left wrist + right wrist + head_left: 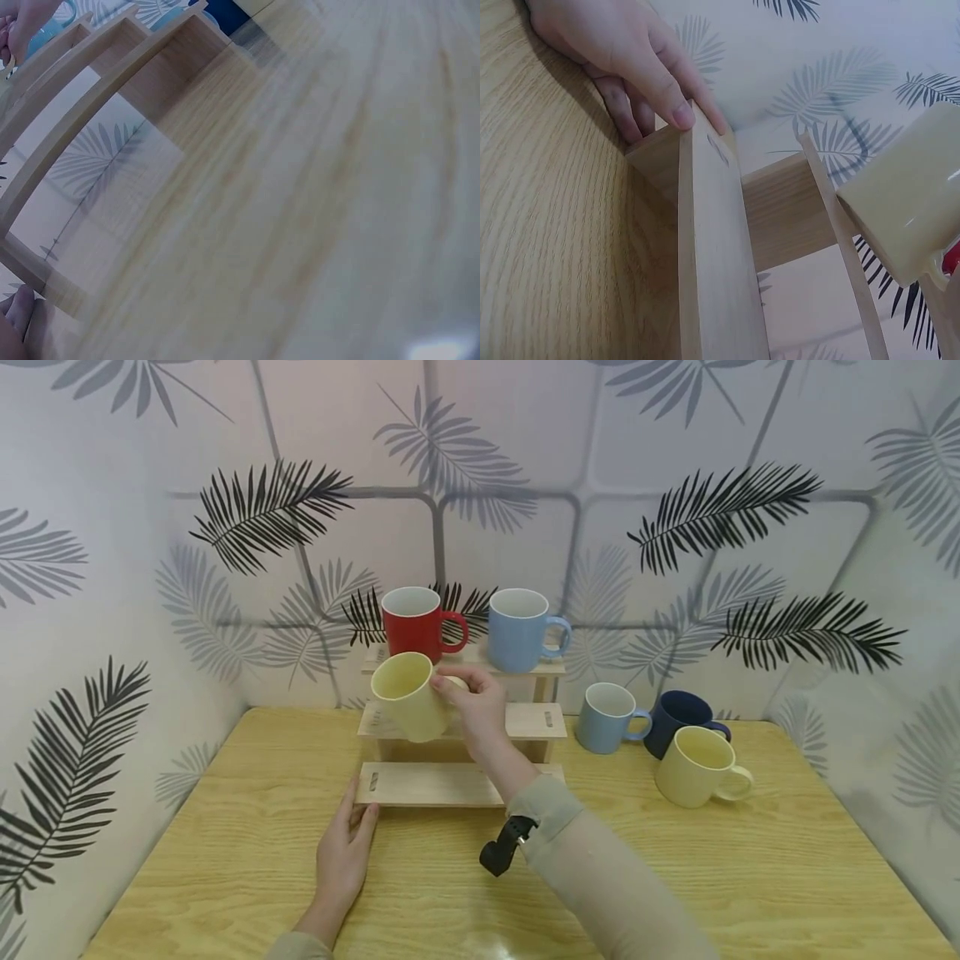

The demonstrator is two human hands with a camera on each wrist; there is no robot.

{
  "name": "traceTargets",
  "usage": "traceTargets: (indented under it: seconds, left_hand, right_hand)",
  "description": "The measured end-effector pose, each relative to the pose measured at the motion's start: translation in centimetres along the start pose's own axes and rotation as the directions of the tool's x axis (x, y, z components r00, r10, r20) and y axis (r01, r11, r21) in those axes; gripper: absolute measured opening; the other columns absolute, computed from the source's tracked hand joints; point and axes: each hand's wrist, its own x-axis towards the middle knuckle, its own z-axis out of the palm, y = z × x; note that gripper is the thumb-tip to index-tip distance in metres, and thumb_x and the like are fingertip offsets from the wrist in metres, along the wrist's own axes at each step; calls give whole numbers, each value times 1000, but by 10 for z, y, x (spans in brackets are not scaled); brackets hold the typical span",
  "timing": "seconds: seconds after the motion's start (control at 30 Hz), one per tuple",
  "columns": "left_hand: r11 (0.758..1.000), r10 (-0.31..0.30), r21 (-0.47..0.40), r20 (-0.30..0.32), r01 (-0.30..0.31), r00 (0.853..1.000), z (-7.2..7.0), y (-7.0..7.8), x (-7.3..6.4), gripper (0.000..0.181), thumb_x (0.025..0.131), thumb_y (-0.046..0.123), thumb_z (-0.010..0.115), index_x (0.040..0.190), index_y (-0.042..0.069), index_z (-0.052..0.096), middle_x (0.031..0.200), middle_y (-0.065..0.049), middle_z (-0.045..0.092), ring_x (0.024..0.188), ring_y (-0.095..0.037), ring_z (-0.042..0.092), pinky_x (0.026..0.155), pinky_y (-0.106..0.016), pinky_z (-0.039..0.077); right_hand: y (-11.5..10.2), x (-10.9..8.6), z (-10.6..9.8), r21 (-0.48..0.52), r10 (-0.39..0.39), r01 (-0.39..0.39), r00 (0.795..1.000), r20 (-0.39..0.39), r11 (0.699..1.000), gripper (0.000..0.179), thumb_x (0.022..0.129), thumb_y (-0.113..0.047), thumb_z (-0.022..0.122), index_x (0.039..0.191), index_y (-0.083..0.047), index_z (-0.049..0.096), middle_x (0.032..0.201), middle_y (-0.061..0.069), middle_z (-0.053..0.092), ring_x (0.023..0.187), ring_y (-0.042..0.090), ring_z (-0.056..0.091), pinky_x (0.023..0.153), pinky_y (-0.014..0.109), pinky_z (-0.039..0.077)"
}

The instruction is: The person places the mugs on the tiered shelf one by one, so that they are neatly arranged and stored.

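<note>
Head view only: whole red mug [409, 635] | my left hand [343, 852] grips rack [435, 783], right hand [478, 700] yellow mug [412, 710] | 3 mugs [663, 727] near desk's [810, 860] back-right corner

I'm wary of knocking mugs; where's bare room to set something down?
The table is bare left of the rack. The bottom step looks bare between left hand and right arm. Crowded: the top step, by red mug and large blue mug; right of the rack, by small blue mug, navy mug and yellow mug.
</note>
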Motion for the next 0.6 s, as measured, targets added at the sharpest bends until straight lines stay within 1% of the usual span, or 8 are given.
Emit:
traceTargets:
  seconds: [0.17,0.3,0.43,0.6]
  left_hand:
    - [1000,15,-2,-17,-15,1000,0,-1,0,65,98,45,48,153,18,25,129,-23,55,113,-33,58,94,-43,48]
    - [1000,22,2,-26,-22,999,0,-1,1,64,99,43,49,152,18,26,127,-21,57,112,-33,59,94,-43,49]
    - [1000,23,1,-23,-23,999,0,-1,0,64,99,43,49,153,17,25,128,-20,57,113,-32,58,94,-42,48]
    - [1000,21,-1,-26,-21,999,0,0,0,64,98,43,49,152,18,26,128,-20,57,114,-31,58,95,-42,48]
  right_hand:
    - [0,2,3,-74,29,-27,999,16,997,21,79,-7,78,96,3,71,94,3,68,94,15,57,81,28,49]
    - [0,4,4,-122,16,-11,999,36,992,20,81,-9,77,97,1,71,95,5,68,95,14,57,81,28,49]
    - [2,6,2,-125,3,2,999,39,992,16,82,-6,75,96,1,71,96,7,69,96,13,56,84,26,47]
    - [6,8,-2,-96,-5,8,1000,31,995,16,84,-5,74,97,3,70,98,8,69,100,12,56,89,26,44]
